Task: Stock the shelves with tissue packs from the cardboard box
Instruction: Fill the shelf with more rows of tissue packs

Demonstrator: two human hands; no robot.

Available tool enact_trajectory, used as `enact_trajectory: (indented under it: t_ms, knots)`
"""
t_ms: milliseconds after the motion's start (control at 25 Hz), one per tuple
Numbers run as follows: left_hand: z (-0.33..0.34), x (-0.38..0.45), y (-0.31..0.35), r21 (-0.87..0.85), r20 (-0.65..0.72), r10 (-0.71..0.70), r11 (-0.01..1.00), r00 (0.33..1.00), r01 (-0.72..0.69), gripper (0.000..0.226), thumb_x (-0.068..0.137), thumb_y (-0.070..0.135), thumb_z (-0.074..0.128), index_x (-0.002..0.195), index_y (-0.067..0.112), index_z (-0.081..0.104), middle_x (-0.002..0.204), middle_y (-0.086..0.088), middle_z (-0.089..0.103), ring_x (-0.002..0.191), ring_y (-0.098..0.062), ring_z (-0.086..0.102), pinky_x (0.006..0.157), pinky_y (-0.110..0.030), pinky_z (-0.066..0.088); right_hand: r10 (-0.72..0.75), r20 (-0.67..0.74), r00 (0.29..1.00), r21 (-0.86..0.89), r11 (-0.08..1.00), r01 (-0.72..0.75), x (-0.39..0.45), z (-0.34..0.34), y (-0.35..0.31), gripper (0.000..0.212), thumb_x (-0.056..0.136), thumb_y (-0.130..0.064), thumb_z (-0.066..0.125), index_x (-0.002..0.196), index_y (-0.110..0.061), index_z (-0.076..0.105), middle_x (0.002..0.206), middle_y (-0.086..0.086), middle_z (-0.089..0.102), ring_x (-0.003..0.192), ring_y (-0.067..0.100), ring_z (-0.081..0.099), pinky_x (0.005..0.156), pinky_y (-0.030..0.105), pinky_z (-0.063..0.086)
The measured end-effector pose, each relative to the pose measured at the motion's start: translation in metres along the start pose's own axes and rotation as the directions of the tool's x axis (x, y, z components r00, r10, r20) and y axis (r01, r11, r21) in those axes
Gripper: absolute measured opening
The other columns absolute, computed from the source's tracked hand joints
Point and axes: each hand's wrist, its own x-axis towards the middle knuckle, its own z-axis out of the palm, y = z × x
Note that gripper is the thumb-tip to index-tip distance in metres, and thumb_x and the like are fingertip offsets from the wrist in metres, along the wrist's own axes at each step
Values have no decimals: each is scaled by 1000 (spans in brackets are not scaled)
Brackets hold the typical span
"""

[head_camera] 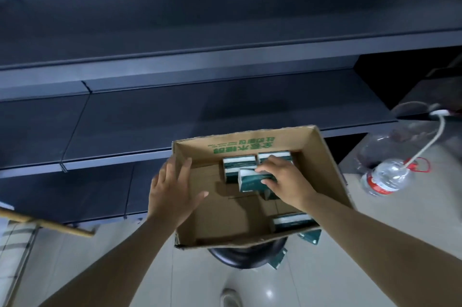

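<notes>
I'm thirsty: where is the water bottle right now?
In the head view, the water bottle lies on its side on the pale floor at the right, just right of the cardboard box.

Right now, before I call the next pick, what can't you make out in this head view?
- Pack count in the cardboard box: the right hand, gripping a tissue pack, covers others.
- Packs under the box: box hides most.
- Stool: box covers the seat.
- Box print: upside down, blurred.
- Left hand at the box wall: contact unclear.
- Upper shelves: dark, blurred.
</notes>
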Motion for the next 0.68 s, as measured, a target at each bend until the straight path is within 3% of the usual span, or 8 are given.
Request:
enact_trajectory:
  t_ms: [200,280,400,480,680]
  knots:
    - [-76,-30,61,-15,-133,106,994,985,-109,88,77,64,61,146,20,29,155,-14,19,140,-33,23,110,-46,26,-34,-194,981,-44,999,26,-39,-107,-42,25,80,-11,71,105,-17,67,102,-1,61,96,21,59,92,26,34]
    - [-106,-34,86,-21,-182,146,988,973,-152,90,79,65,57,149,22,21,156,-12,13,142,-30,17,112,-43,22,-31,-217,976,-6,1000,31,-52,-149,-55,25,82,-10,69,106,-16,67,102,-2,59,95,20,59,91,34,43]
    - [-152,-33,125,-38,-236,187,979,954,-201,91,81,63,56,150,22,14,157,-10,8,144,-27,10,114,-42,18,-31,-240,970,16,999,36,-64,-210,-66,27,81,-6,69,107,-13,68,101,-5,57,95,19,59,87,26,45]
    - [-179,-29,151,-27,-297,208,974,932,-226,91,81,63,56,150,21,15,157,-11,9,144,-27,11,114,-41,18,-26,-281,959,20,999,33,-67,-249,-65,27,81,-6,70,106,-14,68,98,-10,54,95,18,59,84,21,42]
    - [-232,-1,220,19,-421,234,968,876,-250,92,79,67,55,150,20,20,156,-13,14,143,-29,16,113,-42,22,-89,-336,938,-32,996,83,-70,-344,-39,27,80,-6,70,106,-15,68,97,-11,52,93,20,59,85,30,46]
